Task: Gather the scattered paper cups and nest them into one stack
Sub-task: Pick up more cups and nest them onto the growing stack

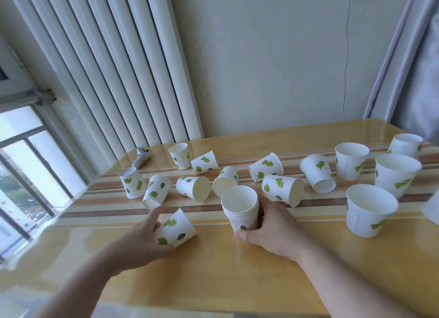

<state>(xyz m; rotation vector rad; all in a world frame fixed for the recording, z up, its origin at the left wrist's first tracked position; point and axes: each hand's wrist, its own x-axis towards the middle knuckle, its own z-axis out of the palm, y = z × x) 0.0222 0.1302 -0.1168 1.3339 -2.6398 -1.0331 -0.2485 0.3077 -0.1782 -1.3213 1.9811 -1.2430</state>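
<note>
White paper cups with green leaf prints lie scattered over a glossy yellow table [237,282]. An upright stack of several nested cups [240,207] stands near the middle, and my right hand [268,229] is wrapped around its right side. My left hand [142,241] grips a single cup on its side [176,228] just left of the stack. Several cups lie tipped over behind, such as one [283,189] right of the stack and one [193,188] to its left. Upright cups [369,210] stand at the right.
A white controller [142,156] lies at the table's far left corner. A radiator's white pipes [133,68] and a wall rise behind the table. A window [26,165] is at the left, a curtain [408,63] at the right.
</note>
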